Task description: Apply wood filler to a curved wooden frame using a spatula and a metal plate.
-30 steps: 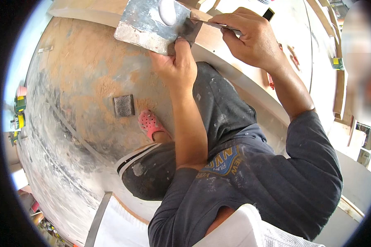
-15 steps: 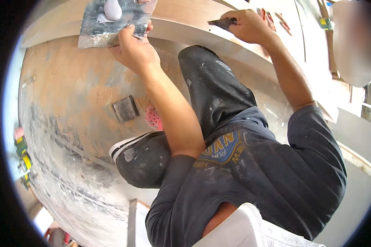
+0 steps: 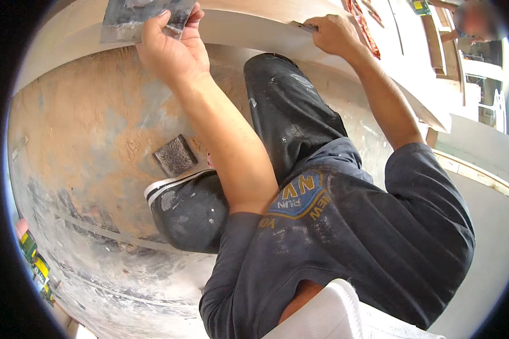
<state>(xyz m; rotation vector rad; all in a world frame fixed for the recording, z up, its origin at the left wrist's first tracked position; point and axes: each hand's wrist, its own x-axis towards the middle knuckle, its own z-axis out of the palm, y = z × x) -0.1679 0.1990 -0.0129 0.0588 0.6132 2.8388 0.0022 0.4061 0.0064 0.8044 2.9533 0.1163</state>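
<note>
My left hand [image 3: 178, 48] grips a thin grey metal plate [image 3: 119, 25] near the top edge, thumb on top and fingers curled at its side. A pale dab of putty [image 3: 137, 3] on the plate is cut off by the picture's edge. To the right, my right hand [image 3: 336, 37] is closed around a small putty knife [image 3: 304, 25]. The knife's dark blade points left, at the face of a long pale board [image 3: 249, 25]; whether it touches cannot be told. Most of the knife is hidden in the fingers.
A dark speckled sanding sponge [image 3: 175, 155] lies on the dusty, stained floor [image 3: 85, 130] by my knee. On the pale surface beyond my right hand is a red strip-like packet [image 3: 365, 28]. Green and yellow boxes [image 3: 37, 260] stand far left. Another person's arm [image 3: 451, 36] shows top right.
The plate has moved up and left, so its putty is mostly out of view. My right hand has turned, and less of the blade shows. The other person appears smaller and farther off.
</note>
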